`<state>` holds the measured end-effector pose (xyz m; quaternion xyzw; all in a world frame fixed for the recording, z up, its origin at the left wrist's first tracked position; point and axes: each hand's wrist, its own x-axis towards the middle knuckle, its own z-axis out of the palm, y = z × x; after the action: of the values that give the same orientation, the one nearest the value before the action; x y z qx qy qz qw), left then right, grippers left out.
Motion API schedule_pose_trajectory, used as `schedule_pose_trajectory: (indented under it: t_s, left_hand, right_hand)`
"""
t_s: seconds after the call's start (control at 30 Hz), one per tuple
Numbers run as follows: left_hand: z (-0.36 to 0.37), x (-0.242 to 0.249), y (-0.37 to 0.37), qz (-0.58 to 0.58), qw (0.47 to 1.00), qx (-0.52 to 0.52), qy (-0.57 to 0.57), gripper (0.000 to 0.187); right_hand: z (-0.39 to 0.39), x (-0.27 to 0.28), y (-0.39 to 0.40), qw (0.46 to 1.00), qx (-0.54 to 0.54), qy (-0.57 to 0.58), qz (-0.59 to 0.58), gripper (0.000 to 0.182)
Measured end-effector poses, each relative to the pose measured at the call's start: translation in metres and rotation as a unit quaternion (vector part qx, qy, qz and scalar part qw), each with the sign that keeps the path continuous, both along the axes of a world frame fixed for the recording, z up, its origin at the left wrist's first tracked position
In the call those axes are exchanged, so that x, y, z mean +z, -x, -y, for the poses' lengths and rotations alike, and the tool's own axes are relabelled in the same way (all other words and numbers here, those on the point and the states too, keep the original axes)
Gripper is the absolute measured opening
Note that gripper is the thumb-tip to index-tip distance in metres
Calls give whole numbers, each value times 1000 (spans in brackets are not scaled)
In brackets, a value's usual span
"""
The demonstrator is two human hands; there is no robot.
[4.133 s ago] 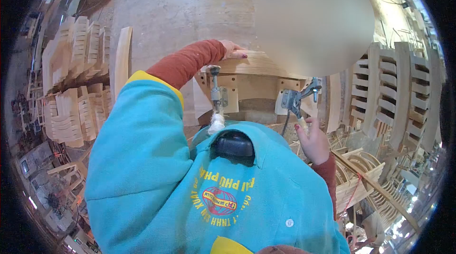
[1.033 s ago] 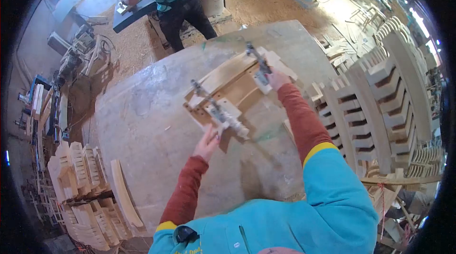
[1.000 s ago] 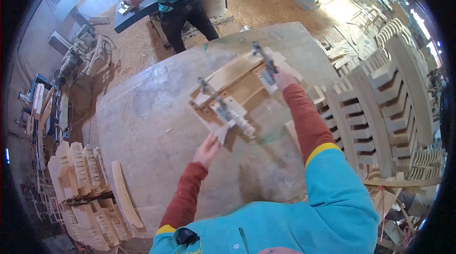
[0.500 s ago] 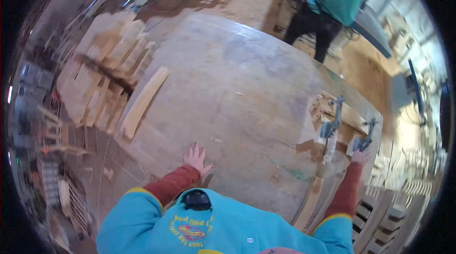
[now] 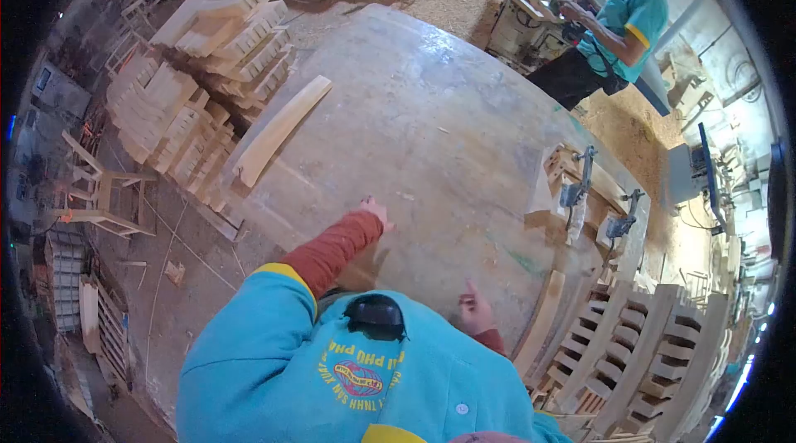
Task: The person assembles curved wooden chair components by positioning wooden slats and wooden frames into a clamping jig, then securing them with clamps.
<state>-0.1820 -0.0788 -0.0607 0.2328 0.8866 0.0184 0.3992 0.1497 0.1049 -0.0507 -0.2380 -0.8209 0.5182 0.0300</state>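
My left hand (image 5: 378, 213) is over the middle of the large worktable (image 5: 414, 128), its fingers mostly turned away from view. Nearer my body, my right hand (image 5: 475, 311) has one finger stretched out and holds nothing. Left of my left hand, a curved wooden piece (image 5: 283, 130) lies along the table's left side. Another curved wooden strip (image 5: 541, 320) is to the right of my right hand. At the table's right side, wooden parts (image 5: 564, 163) sit by a metal clamp (image 5: 578, 182), with a second clamp (image 5: 622, 219) beside them.
Stacked wooden pieces (image 5: 178, 116) stand beyond the table's left edge. More wooden parts (image 5: 638, 343) are piled at the near right. A wooden chair frame (image 5: 104, 194) is on the floor at left. Across the table, a person (image 5: 618, 37) works at a machine.
My left hand has lifted from its flat, spread pose and moved up and right in view. My right hand has left the clamp and come back toward my body. The other person has turned.
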Motion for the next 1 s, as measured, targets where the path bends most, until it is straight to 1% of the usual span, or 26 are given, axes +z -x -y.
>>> schedule_pose_trajectory:
  t_s: [0.03,0.07,0.1,0.13,0.17,0.2,0.23,0.27,0.3,0.37,0.43,0.47,0.5,0.53,0.57,0.6,0.67,0.7,0.77,0.83,0.9,0.93,0.97,1.0]
  left_hand:
    - [11,-24,18,41,998,4,-45,74]
    - [31,-63,39,17,979,76,-190,71]
    - [57,-93,64,-9,933,147,-329,69]
    - [84,-99,91,-165,927,157,-299,68]
    - [109,-32,108,-270,944,112,-150,64]
    - [138,-32,141,-387,911,101,-101,45]
    - [170,-22,155,-399,893,200,-59,45]
    - [215,-64,186,-614,769,159,-77,53]
    - [224,11,159,-422,860,279,-70,60]
    - [277,-32,175,-522,804,263,-106,71]
    - [305,-77,206,-329,878,345,-43,72]
    - [322,-102,215,-351,888,294,-22,67]
    - [325,-97,212,-375,894,243,0,63]
    - [322,-96,205,-374,877,302,9,60]
    - [305,-64,187,-372,855,361,17,58]
    - [283,-20,164,-372,829,417,24,55]
    - [291,-24,159,-346,856,384,28,51]
    - [297,-26,163,-336,867,366,28,49]
    - [317,-50,168,-373,859,349,37,46]
    - [327,-53,176,-303,891,335,48,53]
    - [322,-46,183,-248,917,297,95,68]
    - [315,-56,190,-286,907,293,95,72]
    - [311,-64,198,-293,909,286,85,77]
    - [295,-53,202,-298,910,285,48,81]
  right_hand:
    - [-15,-2,-8,1000,-21,-13,13,55]
    - [-29,-11,-19,997,-79,-4,20,55]
    - [-44,-18,-34,990,-136,5,27,55]
    - [-55,-18,-47,984,-176,-1,25,56]
    - [-60,-17,-57,976,-218,-6,23,57]
    - [-59,-14,-64,974,-226,0,22,58]
    - [-58,-10,-73,971,-236,5,23,60]
    - [-54,-5,-76,968,-249,9,21,61]
    - [-49,-5,-79,970,-241,-5,37,61]
    - [-33,-5,-81,971,-228,-34,69,60]
    - [-9,-1,-69,965,-249,35,70,60]
    - [2,0,-62,961,-258,70,70,60]
    - [10,0,-58,964,-244,69,74,60]
    - [17,-2,-54,968,-229,69,79,61]
    - [20,-4,-51,971,-211,69,85,61]
    - [22,-6,-48,972,-211,47,91,60]
    - [22,-14,-46,972,-209,4,104,58]
    - [20,-19,-46,975,-200,-6,92,58]
    - [15,-27,-48,979,-191,-29,64,58]
    - [21,-20,-44,975,-208,-24,70,56]
    - [30,-10,-39,972,-218,-35,78,55]
    - [34,-4,-37,971,-217,-50,85,55]
    - [38,2,-35,970,-215,-66,93,54]
    - [42,9,-32,970,-217,-61,93,54]
